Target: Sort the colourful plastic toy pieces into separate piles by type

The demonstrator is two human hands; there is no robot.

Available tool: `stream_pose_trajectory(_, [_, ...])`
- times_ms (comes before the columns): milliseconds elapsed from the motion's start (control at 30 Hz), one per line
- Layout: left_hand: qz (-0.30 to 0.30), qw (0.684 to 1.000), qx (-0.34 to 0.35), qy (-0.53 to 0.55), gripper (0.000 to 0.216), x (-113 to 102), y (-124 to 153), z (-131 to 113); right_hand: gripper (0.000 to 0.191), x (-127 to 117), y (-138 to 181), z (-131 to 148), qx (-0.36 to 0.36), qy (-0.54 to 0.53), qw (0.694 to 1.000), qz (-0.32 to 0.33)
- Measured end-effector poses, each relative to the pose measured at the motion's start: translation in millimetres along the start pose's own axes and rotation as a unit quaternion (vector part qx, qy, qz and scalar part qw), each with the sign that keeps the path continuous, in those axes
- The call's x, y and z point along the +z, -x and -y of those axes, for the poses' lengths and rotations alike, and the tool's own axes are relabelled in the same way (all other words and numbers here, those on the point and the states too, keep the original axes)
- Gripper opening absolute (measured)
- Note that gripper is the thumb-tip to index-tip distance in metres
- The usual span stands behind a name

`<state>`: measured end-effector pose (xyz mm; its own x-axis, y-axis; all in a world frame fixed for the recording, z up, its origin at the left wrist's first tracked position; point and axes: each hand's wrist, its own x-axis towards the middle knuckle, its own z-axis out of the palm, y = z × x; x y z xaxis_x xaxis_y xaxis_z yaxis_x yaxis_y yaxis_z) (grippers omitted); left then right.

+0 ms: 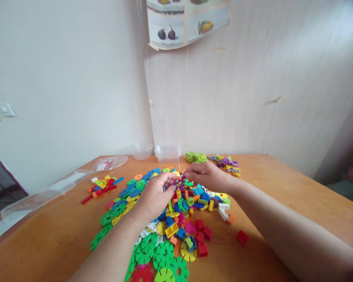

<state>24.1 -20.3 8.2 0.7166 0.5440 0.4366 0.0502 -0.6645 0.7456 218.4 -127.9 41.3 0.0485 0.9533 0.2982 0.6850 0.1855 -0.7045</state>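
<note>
A big heap of coloured plastic building pieces point(176, 219) covers the middle of the wooden table point(282, 188): green, blue and yellow toothed discs and small red, blue and orange bricks. My left hand point(154, 196) and my right hand point(207, 176) meet above the heap. Both are closed in a pinch around a small purple piece point(181, 181) held between their fingertips.
A small pile of red and yellow bricks point(101, 186) lies at the left. Green pieces point(195, 157) and a mixed purple and yellow pile point(228, 162) sit at the back. Clear plastic tubs point(166, 152) and lids point(111, 162) stand near the wall. A lone red brick point(241, 237) lies at the right.
</note>
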Motion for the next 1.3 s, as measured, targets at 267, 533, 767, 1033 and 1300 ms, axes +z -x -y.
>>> stream_pose_trajectory(267, [-0.119,0.990,-0.005,-0.069,0.031,-11.4,-3.0,-2.8,0.021,-21.9,-2.9,-5.1,0.057,-0.092,0.988,-0.108])
stream_pose_trajectory(533, [-0.191,0.976,-0.062,-0.079,0.037,-30.2,-5.1,-7.6,0.028,-80.8,-3.4,-80.8,0.151,-0.016,0.914,-0.376])
stream_pose_trajectory(767, [-0.221,0.968,-0.091,-0.072,0.041,-40.1,-8.9,7.1,0.026,-100.4,19.6,-135.0,0.280,0.215,0.845,-0.403])
stream_pose_trajectory(1033, [-0.236,0.963,-0.097,-0.083,0.041,-43.7,-9.6,14.0,0.024,-91.4,30.4,-148.7,0.341,0.307,0.816,-0.352])
stream_pose_trajectory(1300, [-0.245,0.960,-0.100,-0.087,0.041,-44.9,-10.3,14.1,0.025,-89.5,30.0,-150.3,0.343,0.320,0.822,-0.323])
